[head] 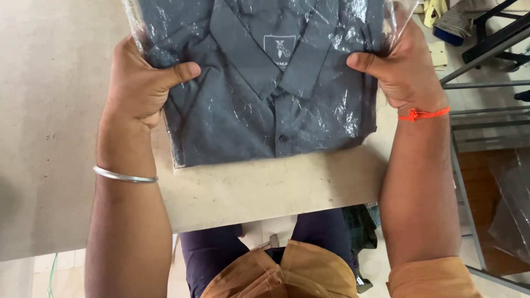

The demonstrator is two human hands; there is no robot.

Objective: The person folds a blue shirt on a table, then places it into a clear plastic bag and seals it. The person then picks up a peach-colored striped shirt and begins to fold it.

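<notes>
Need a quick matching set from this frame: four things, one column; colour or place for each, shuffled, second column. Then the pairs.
1. shirt
2. bangle
3. wrist thread
4. table

A. orange-red, on right wrist
B. beige, under everything
C. grey, folded in a clear bag, held by left hand and right hand
D. silver, on left wrist

Pairs: 1-C, 2-D, 3-A, 4-B

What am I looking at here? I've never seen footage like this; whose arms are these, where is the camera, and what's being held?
There is one picture, from a camera worn on a person's head, looking down at their own arms. The left hand and right hand each grip one side of a folded grey shirt sealed in a clear plastic bag, thumbs on top. It is over a plain beige table. A silver bangle circles the left wrist, an orange thread the right. A metal rack stands on the right.
</notes>
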